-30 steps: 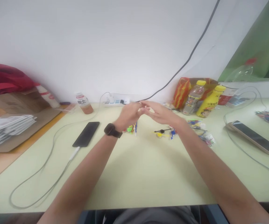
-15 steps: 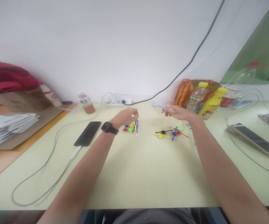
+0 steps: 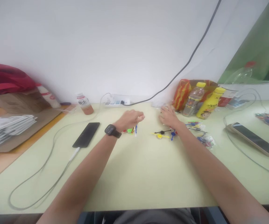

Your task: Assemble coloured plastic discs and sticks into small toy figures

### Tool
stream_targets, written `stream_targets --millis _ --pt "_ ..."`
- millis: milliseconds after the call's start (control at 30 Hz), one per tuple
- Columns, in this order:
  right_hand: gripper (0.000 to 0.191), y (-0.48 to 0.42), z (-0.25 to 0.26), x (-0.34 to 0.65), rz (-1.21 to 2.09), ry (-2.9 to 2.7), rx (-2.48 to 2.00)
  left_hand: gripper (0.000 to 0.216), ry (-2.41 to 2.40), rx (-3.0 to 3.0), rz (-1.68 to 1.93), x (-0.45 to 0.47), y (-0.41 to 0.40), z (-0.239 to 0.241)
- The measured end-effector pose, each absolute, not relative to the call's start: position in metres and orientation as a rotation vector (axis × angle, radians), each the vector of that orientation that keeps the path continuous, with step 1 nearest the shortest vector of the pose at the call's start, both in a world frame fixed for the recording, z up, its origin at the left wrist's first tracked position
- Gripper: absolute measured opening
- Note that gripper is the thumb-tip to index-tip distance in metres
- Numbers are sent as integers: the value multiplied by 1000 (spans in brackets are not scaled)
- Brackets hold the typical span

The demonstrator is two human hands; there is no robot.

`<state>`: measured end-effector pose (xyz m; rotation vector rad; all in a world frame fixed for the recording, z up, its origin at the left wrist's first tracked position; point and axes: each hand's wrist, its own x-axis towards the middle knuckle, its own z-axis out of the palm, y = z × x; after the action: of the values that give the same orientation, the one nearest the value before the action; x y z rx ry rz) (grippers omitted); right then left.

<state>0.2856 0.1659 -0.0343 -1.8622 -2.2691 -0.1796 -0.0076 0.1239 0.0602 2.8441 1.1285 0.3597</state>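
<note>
My left hand (image 3: pixel 130 119), with a black watch on the wrist, hovers over a small cluster of coloured plastic pieces (image 3: pixel 132 130); its fingers are curled together in a pinch, and what they hold is too small to see. My right hand (image 3: pixel 167 116) reaches toward the back of the table near a clear plastic bag (image 3: pixel 158 105), fingers bent, their contents hidden. Just below it lie thin coloured sticks with small discs (image 3: pixel 163 134) on the pale yellow table (image 3: pixel 139 174).
A black phone (image 3: pixel 86 134) with a white cable lies to the left. Bottles (image 3: pixel 204 101) and an orange bag stand at the back right. A second phone (image 3: pixel 253 137) lies at the right. A power strip (image 3: pixel 117 101), a small drink bottle (image 3: pixel 84 104) and stacked white packets (image 3: pixel 6 127) sit further left.
My hands, joined at the fingertips a second ago, have separated. The left dropped over the coloured pieces; the right swung out, then came back down by the clear bag.
</note>
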Motion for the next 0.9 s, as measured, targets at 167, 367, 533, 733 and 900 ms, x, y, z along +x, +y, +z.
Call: stream_targets --millis 167,367,533,733,900 --pt "56 171 -34 286 -243 -2263 -1852 44 1161 2841 383 -5 116 69" --pt "58 178 -37 275 -265 -2232 -1899 40 1205 2688 334 -1 105 85" --pt "61 180 -28 281 -325 -2192 -1819 27 1183 2649 423 -6 106 88" --pt "52 183 -6 294 -415 -2041 -1655 24 1067 2637 615 -9 107 95" --pt "44 180 -24 287 -257 -2119 -1813 22 1034 2624 555 -10 106 96"
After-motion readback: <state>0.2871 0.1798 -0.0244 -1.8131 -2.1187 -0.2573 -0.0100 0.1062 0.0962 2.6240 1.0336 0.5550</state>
